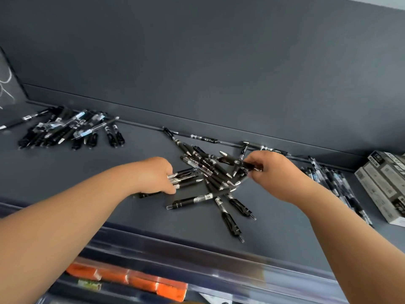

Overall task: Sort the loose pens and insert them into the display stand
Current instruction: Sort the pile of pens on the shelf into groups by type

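Bundle (pixel 186 175) is sitting clutched in left grip (pixel 156 174); right grip (pixel 268 172) is pinching one pen (pixel 255 167), best added tips aligned.

Both bare forearms outstretched, left grip (pixel 156 174) curled round bundle of pens (pixel 186 175), right grip (pixel 271 172) pinching one pen (pixel 252 166)

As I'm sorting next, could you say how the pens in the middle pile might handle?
The pens are probably light and stiff: the left hand grips several at once. Their round barrels may roll on the flat shelf. They lie crossed, so lifting one likely shifts others.
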Motion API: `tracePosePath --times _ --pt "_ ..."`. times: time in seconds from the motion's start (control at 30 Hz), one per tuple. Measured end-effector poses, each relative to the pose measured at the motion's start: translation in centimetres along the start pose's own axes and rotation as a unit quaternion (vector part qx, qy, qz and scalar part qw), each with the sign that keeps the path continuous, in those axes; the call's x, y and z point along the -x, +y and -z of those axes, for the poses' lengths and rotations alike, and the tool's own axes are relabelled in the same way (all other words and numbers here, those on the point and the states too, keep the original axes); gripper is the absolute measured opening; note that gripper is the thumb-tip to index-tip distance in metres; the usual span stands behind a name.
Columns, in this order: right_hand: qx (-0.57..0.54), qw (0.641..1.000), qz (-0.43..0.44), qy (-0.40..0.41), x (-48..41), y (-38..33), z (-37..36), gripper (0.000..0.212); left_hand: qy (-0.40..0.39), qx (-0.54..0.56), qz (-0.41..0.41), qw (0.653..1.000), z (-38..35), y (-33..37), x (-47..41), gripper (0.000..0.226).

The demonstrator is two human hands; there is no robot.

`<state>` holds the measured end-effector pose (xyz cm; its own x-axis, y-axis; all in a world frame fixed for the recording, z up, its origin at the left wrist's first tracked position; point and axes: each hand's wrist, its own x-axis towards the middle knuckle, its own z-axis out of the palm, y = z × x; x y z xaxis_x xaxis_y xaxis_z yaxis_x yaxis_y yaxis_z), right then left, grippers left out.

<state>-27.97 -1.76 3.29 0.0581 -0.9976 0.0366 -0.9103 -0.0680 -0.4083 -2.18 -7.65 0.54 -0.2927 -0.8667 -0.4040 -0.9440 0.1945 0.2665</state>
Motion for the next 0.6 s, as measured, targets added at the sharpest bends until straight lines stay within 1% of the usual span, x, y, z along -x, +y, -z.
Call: tracePosePath --times 0.1,0.2,0.3,0.4,0.5,0.57,0.6 --pt "-0.050 0.999 -0.012 -0.010 -0.4 -1.4 0.4 0.010 0.016 0.051 0.000 0.999 0.7 -1.5 0.0 0.036" --pt "-0.100 0.995 -0.017 -0.009 -1.3 -3.2 0.4 0.006 0.025 0.155 0.000 0.988 1.8 -3.2 0.4 0.023" --pt "-0.182 0.982 -0.020 -0.034 -2.7 -5.8 -0.1 0.006 0.015 0.301 -0.010 0.953 3.0 -4.6 1.0 0.016" --pt "-0.258 0.964 -0.013 -0.069 -4.6 -8.9 -1.2 0.009 0.026 0.403 -0.001 0.915 4.1 -6.3 1.2 0.014" --pt "-0.346 0.931 -0.052 -0.101 -7.1 -12.1 -3.0 0.008 0.058 0.454 0.011 0.889 5.3 -8.6 1.3 0.012" --pt "-0.391 0.910 -0.080 -0.110 -9.0 -14.3 -4.5 0.008 0.094 0.481 0.024 0.871 6.3 -10.5 1.4 0.008" --pt "-0.400 0.905 -0.090 -0.114 -10.1 -15.4 -5.2 0.008 0.120 0.480 0.032 0.868 6.8 -11.6 1.2 0.008"
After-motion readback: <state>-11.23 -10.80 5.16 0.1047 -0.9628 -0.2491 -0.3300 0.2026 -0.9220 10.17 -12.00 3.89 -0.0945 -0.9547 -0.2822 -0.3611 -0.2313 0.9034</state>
